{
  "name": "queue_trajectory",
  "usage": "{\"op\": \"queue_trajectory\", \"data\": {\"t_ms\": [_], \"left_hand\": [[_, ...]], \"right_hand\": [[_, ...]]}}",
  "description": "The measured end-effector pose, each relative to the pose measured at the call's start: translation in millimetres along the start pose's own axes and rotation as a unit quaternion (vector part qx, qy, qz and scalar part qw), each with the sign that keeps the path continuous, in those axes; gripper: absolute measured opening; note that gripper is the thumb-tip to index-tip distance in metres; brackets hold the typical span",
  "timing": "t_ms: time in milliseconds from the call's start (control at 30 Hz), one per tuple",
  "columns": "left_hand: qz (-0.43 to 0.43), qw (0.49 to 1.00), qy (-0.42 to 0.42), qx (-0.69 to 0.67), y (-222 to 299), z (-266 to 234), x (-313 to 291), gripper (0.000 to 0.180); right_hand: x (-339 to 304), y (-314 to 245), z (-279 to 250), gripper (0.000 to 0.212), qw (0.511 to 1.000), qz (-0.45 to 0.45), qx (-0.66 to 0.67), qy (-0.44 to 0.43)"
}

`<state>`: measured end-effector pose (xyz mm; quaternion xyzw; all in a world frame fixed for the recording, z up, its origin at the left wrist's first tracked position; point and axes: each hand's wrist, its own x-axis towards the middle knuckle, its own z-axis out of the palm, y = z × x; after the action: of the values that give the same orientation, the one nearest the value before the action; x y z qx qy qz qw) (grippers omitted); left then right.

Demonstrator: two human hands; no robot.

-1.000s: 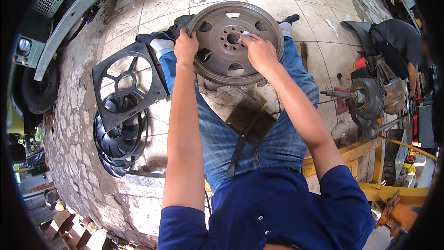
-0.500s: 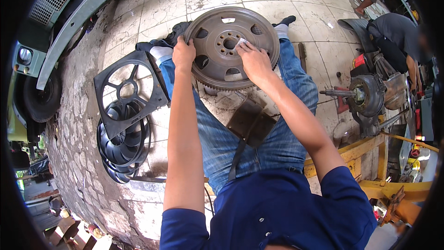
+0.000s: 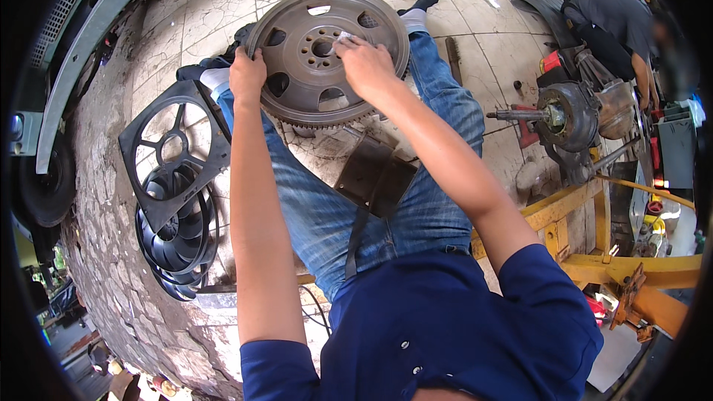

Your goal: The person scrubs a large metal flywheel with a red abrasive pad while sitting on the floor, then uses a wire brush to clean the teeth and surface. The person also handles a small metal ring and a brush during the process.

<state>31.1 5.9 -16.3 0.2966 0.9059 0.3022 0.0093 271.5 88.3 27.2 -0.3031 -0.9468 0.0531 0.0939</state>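
A large grey metal flywheel (image 3: 304, 82) with a toothed rim is tilted up between my legs, its round face toward me. Several openings and a ring of bolt holes surround its centre hole. My left hand (image 3: 247, 76) is closed around the rim on the left side. Against the hub, just right of the centre hole, my right hand (image 3: 368, 68) presses a small whitish piece (image 3: 342, 36), paper or cloth, under its fingertips. Part of that piece is hidden by the fingers. Below the flywheel, a dark flat pouch-like object (image 3: 375, 174) lies between my thighs.
To my left lie a black fan shroud (image 3: 132, 171) and black fan blades (image 3: 167, 230). A greasy axle hub assembly (image 3: 568, 117) and a yellow metal frame (image 3: 579, 204) stand at right. Beyond them a person (image 3: 613, 22) bends over. A vehicle bumper (image 3: 74, 52) borders the far left.
The whole view has shifted, so everything sits further left and slightly higher. My left hand keeps its hold on the rim, and my right hand stays at the hub with the whitish piece.
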Motion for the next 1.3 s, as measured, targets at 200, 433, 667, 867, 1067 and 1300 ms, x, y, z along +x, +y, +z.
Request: {"op": "queue_trajectory", "data": {"t_ms": [200,433,667,867,1067,1300], "left_hand": [[0.001,1.0,-0.012,0.004,1,0,2,0.051],[0.017,1.0,-0.004,-0.006,-1,4,0,0.049],[0.016,1.0,0.019,-0.005,0,3,-1,0.048],[-0.015,1.0,0.0,-0.003,11,-2,-6,0.048],[-0.015,1.0,0.001,-0.009,10,-5,-9,0.049],[-0.017,1.0,0.002,-0.016,8,-4,-9,0.047]], "right_hand": [[-4,1,2,0.044,0.999,-0.006,0.041,0.011],[-10,-3,5,0.041,0.999,-0.011,-0.038,-0.005],[2,0,4,0.042,1.0,-0.001,-0.003,0.013],[-13,8,9,0.039,0.999,-0.044,0.015,0.025],[-6,1,-3,0.042,1.0,-0.024,-0.001,-0.011],[-19,15,-1,0.044,0.995,-0.094,0.01,0.017]]}}
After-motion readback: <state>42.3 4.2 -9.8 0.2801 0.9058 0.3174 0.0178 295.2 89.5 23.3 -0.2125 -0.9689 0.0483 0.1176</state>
